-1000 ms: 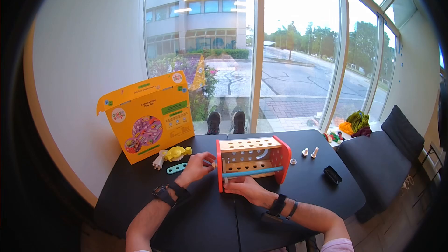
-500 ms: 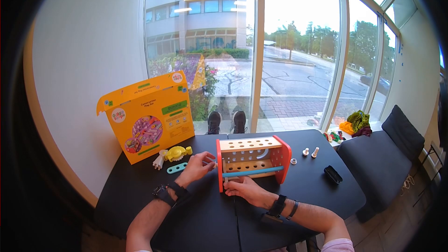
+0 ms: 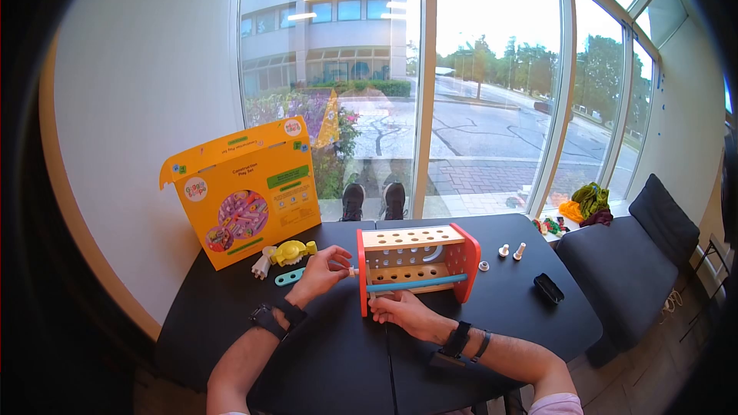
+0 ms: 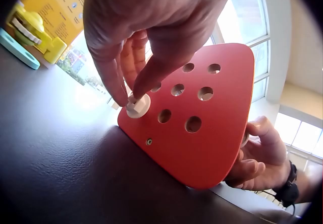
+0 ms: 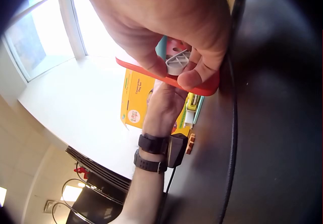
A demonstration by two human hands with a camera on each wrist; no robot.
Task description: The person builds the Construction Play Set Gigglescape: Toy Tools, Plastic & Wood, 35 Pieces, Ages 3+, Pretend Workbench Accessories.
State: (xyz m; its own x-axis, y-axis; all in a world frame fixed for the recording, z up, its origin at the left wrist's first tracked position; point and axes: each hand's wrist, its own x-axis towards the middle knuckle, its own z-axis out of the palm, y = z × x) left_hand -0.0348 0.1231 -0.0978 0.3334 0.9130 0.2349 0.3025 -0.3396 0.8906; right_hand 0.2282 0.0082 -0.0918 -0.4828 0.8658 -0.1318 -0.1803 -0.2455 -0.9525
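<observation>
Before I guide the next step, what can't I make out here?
Whether the white knob meets the gray part: red panel hides it, left wrist view; right hand covers it, right wrist view.
Small print on the yellow box: too small, head view.
The rest of the yellow box: cut off by the picture edge, left wrist view.

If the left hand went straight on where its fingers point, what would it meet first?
Probably the red, hole-dotted side panel, just past the cream hexagonal-topped piece that the left hand pinches; the depth between is hard to judge.
</observation>
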